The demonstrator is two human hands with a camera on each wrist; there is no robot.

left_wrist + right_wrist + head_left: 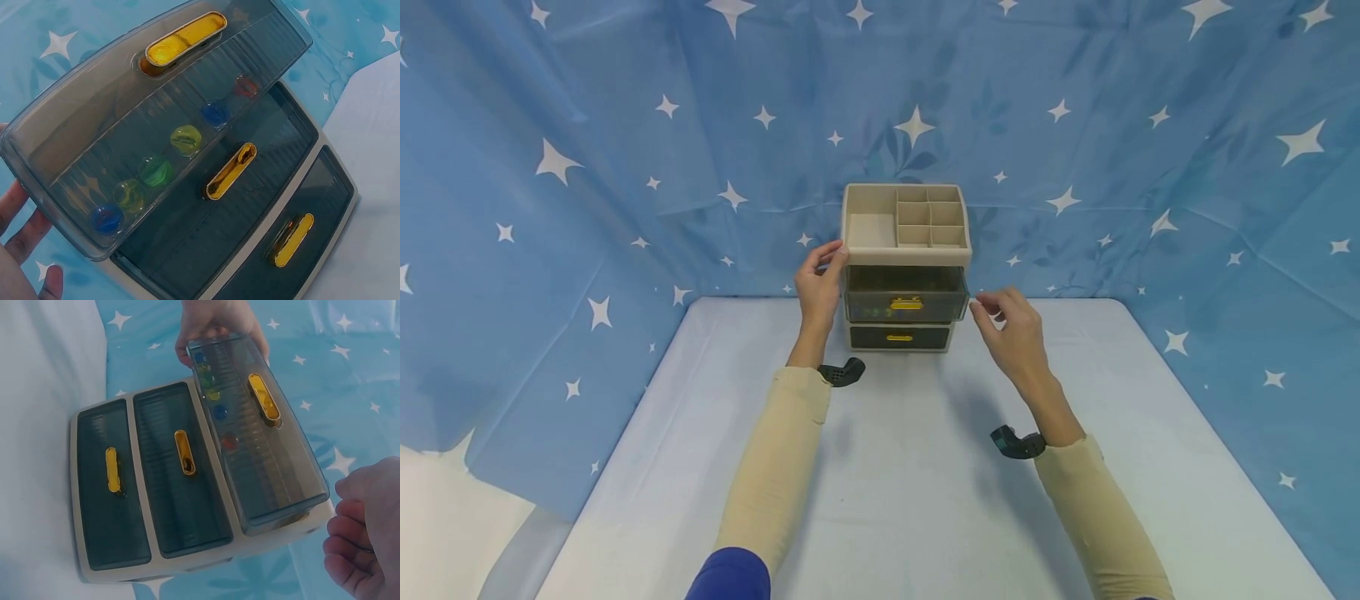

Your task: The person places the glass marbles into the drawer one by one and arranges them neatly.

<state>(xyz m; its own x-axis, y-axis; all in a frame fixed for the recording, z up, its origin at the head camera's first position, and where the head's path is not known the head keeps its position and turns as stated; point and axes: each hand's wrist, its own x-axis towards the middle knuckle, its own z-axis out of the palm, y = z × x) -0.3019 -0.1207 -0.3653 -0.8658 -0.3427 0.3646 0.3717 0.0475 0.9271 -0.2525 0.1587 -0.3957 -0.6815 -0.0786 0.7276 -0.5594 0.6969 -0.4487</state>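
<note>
A beige desktop drawer organizer (908, 258) stands at the far side of the table. Its top drawer (868, 305), smoky and see-through with a gold handle (186, 40), is pulled out. Inside lies a row of several glass marbles (155, 170), blue, green, yellow and red. My left hand (820, 287) touches the organizer's upper left side, with its fingers partly hidden behind the drawer in the left wrist view. Close by the drawer's right end is my right hand (1017, 333), its fingers (350, 540) loosely bent and nothing held in them.
Two lower drawers with gold handles (185, 453) are closed. Divided compartments (931, 217) form the organizer's top. Behind it hangs a blue cloth (1037, 167) with white stars. A white table surface (895, 483) extends toward me.
</note>
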